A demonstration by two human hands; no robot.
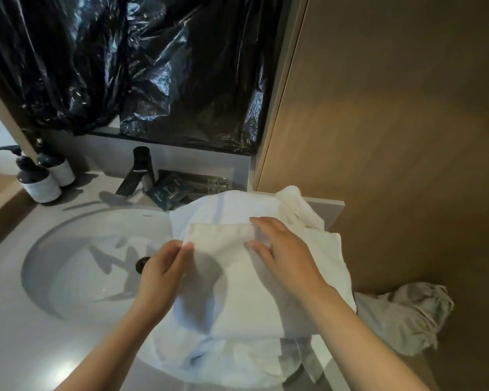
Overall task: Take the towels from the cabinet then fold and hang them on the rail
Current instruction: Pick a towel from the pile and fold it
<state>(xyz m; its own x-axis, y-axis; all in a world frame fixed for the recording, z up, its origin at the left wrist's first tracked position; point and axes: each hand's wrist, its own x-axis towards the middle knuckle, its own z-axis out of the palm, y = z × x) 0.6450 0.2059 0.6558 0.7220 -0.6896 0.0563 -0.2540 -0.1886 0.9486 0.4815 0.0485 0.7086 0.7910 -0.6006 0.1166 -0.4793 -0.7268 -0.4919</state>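
1. No writing can be read. The two pump bottles [41,182] at the worktop's [26,348] back-left corner carry plain white labels. The marks on the dark packets [167,190] by the back edge are too small to make out.
2. The folded towel [223,249] is white and a smooth rectangle. It lies on a rumpled pile of white towels [237,359] at the worktop's right side, overlapping the basin's [76,272] right rim.
3. The left hand [164,266] pinches the folded towel's left edge between thumb and curled fingers.
4. The right hand [283,249] lies flat on the towel's far right corner, fingers straight and spread, grasping nothing.
5. The left hand partly covers the basin's drain [142,262]. Crinkled black plastic sheet [153,66] covers the wall behind the black tap [137,170].
6. A grey cloth [407,320] hangs past the worktop's right edge, against the wooden panel [407,136]; what carries it cannot be told.
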